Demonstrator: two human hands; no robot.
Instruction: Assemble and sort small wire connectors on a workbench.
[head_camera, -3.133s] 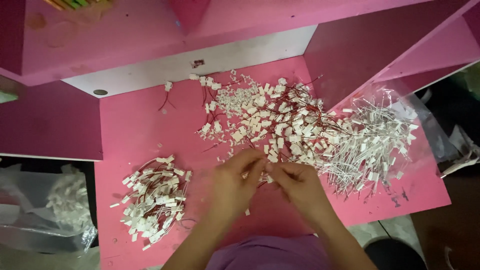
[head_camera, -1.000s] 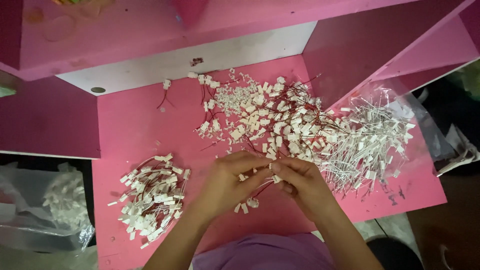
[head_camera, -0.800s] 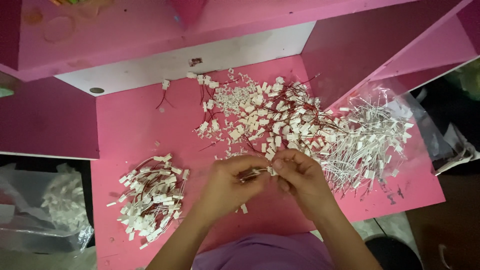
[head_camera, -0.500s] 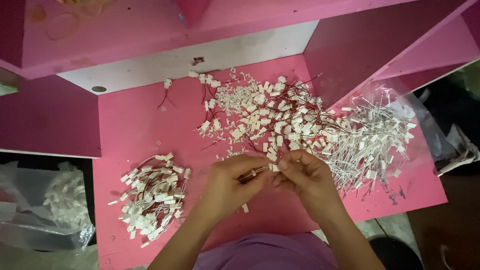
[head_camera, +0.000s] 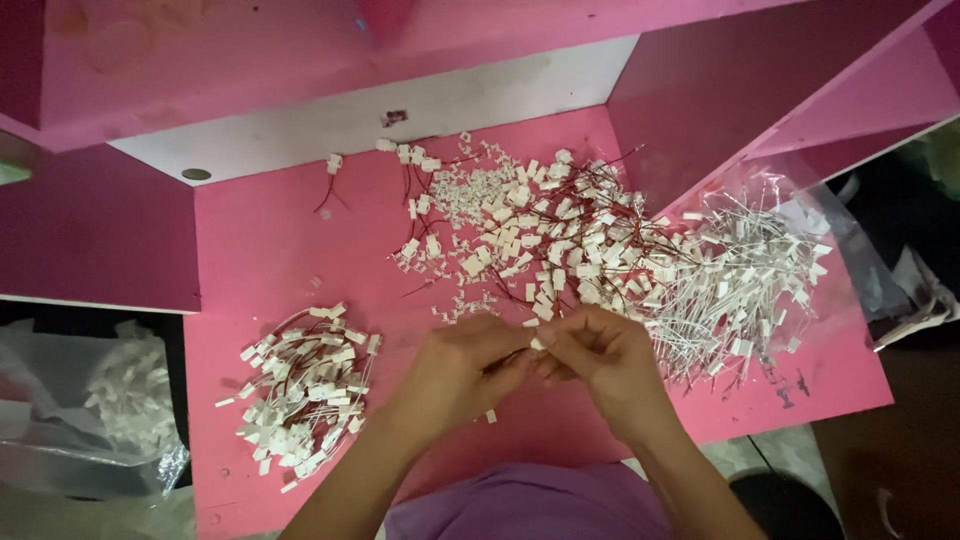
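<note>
Both hands are held together over the near middle of the pink table. The left hand is curled, fingers bent inward toward the right. The right hand is likewise curled, thumb and forefinger pinched on a small white connector. A thin dark wire is seen running from the connector leftward into the left hand's fingertips, so its long axis lies roughly left to right, slightly tilted, between the two hands. Whether the left hand is fully closed on the wire cannot be told; it appears pinched there.

The connector is at the meeting point of both hands; the right hand is the nearer, being on it.

Just beyond the hands, touching distance away, a large loose heap of wired connectors is spread: small white plastic blocks, hard and boxy, on thin red leads, tangled. To its right, a fan of white wires lies on a clear plastic bag, glossy and crinkled. On the near left, well apart from the heap, a tidier bundle of the same red-wired pieces is laid. A single stray white piece lies below the left hand. Off the table's left edge, another clear bag holds white parts.
</note>
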